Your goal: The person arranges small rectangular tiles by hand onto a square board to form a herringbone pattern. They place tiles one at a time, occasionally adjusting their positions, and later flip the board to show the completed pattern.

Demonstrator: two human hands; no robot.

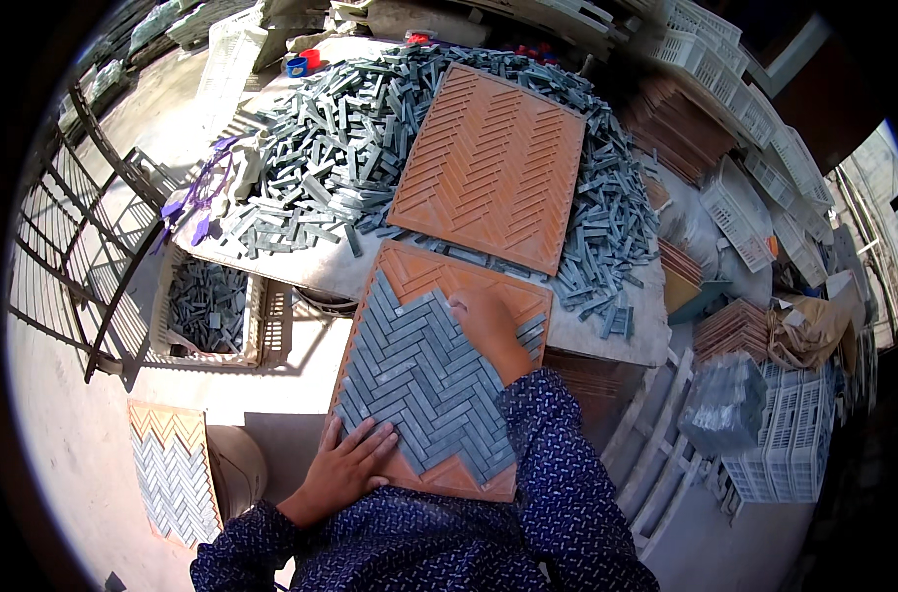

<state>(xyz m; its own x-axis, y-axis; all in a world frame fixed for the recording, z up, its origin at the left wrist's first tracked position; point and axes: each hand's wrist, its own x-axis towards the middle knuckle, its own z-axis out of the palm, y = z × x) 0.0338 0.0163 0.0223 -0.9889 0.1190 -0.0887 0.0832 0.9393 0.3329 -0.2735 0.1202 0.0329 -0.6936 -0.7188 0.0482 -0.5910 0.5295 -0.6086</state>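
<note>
An orange herringbone mould tray (407, 264) leans from the table edge toward my body. Grey stone strip tiles (419, 380) lie in a zigzag pattern over most of it, leaving bare orange at the top and bottom edges. My left hand (345, 462) rests at the tray's lower left, fingers stretched out, their tips on the tiles. Near the upper end of the tiled area my right hand (486, 324) is closed, fingertips pressed together against the tray. Whatever is in those fingers is hidden by the hand.
A second, tile-free orange mould (488, 163) lies on a large heap of loose grey tiles (336, 148). Left of the table stands a crate of tiles (257, 321); below it, a tiled panel (176, 483) leans by a bucket (242, 469). White plastic crates (785, 434) stand right.
</note>
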